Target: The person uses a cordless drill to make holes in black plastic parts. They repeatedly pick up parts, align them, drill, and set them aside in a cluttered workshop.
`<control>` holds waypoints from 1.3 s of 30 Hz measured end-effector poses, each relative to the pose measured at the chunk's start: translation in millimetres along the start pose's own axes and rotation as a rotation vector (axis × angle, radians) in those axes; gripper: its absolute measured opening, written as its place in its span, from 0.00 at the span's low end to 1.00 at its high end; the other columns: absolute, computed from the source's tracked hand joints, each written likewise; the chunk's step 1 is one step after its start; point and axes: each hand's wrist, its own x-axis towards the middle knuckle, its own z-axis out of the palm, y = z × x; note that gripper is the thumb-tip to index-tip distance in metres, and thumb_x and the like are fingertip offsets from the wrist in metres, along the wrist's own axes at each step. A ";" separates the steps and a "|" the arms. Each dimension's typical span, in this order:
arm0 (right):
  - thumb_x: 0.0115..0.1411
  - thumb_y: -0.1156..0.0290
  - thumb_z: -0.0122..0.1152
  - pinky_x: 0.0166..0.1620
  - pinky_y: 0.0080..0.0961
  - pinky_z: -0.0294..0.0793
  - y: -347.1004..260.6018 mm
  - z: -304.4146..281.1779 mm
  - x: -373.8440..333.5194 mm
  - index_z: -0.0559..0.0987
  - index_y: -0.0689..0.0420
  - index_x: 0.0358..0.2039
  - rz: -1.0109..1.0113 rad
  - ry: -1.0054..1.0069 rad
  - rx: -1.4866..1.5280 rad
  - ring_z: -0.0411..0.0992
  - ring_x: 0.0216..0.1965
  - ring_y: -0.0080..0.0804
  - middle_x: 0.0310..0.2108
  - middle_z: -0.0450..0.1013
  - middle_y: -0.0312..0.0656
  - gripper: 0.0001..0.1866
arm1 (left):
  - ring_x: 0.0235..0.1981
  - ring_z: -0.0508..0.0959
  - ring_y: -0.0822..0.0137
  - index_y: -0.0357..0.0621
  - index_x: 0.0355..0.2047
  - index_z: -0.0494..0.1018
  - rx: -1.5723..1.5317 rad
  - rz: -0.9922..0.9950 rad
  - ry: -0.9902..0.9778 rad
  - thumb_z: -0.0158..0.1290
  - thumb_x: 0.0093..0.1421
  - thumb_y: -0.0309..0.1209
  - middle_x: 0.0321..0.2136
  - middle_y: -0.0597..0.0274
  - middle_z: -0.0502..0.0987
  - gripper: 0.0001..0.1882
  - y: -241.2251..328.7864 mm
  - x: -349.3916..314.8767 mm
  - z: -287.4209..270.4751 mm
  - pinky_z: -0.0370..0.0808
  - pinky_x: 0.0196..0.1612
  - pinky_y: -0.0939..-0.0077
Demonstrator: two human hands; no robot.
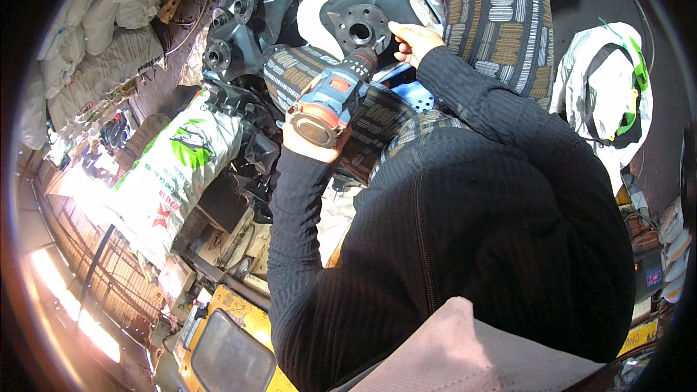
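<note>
My left hand [314, 147] is wrapped round a blue and red cordless drill [335, 94]. The drill's black chuck points away from me, up to the near edge of a black flanged part [377, 1]. That part has a round flange with a centre hole and smaller holes around it, and it rests on pale cloth or sacking. Beside the flange's right edge is my right hand [415, 42], its fingers curled and pinched together. Whatever sits between those fingertips is too small to make out. The drill's tip is hard to see against the flange.
More black flanged parts [231, 49] are piled at the far left. A white and green sack [178, 167] lies to the left. Patterned fabric [501, 22] curves round at the far right, near a white bag [606, 91]. Below left is a yellow-framed panel [232, 352].
</note>
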 end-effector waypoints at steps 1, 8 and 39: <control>0.49 0.62 0.66 0.23 0.14 0.72 0.1 0.7 0.2 0.78 0.57 0.33 -0.006 -0.005 0.005 0.62 0.20 0.14 0.24 0.67 0.29 0.14 | 0.41 0.74 0.56 0.46 0.43 0.70 -0.080 -0.048 -0.029 0.57 0.48 0.37 0.39 0.58 0.75 0.21 2.1 1.4 -2.5 0.69 0.45 0.63; 0.50 0.62 0.66 0.23 0.12 0.70 -1.8 5.6 -1.4 0.79 0.57 0.32 -0.075 0.031 -0.061 0.62 0.18 0.13 0.22 0.69 0.29 0.14 | 0.42 0.74 0.56 0.43 0.43 0.69 -0.716 -0.343 -0.081 0.56 0.48 0.32 0.40 0.55 0.74 0.20 17.4 19.2 -18.5 0.69 0.46 0.66; 0.51 0.54 0.63 0.16 0.15 0.61 5.9 0.8 -5.4 0.78 0.60 0.34 -0.127 0.085 -0.136 0.62 0.15 0.15 0.20 0.71 0.31 0.20 | 0.41 0.73 0.55 0.48 0.42 0.70 0.187 0.233 -0.121 0.55 0.47 0.35 0.38 0.59 0.73 0.20 4.2 16.4 -34.4 0.69 0.44 0.61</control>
